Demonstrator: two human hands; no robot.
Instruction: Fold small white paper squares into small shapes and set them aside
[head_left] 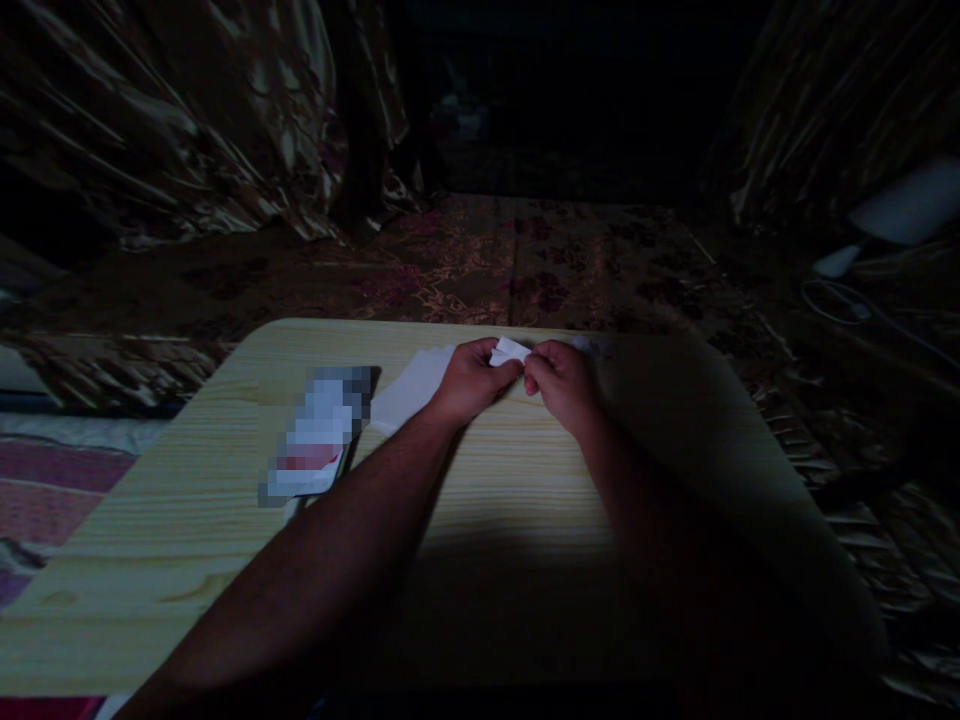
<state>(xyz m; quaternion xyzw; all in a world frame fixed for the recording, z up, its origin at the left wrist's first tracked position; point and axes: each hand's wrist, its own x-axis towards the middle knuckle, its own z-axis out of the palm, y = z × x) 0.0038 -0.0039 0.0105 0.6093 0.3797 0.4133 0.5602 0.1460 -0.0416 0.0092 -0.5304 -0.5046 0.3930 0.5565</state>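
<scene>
My left hand [474, 378] and my right hand [562, 382] meet near the far edge of a pale wooden table [487, 520]. Both pinch a small folded piece of white paper [510, 351] between thumb and fingers, holding it just above the tabletop. A stack of white paper sheets [411, 388] lies flat beside my left hand, partly hidden under it. My forearms reach in from the near edge.
A blurred-out card or packet [319, 432] lies on the left part of the table. Patterned carpet [540, 260] and shiny draped fabric [172, 120] surround the table. A white object with cables [885, 230] sits at the right. The room is dark.
</scene>
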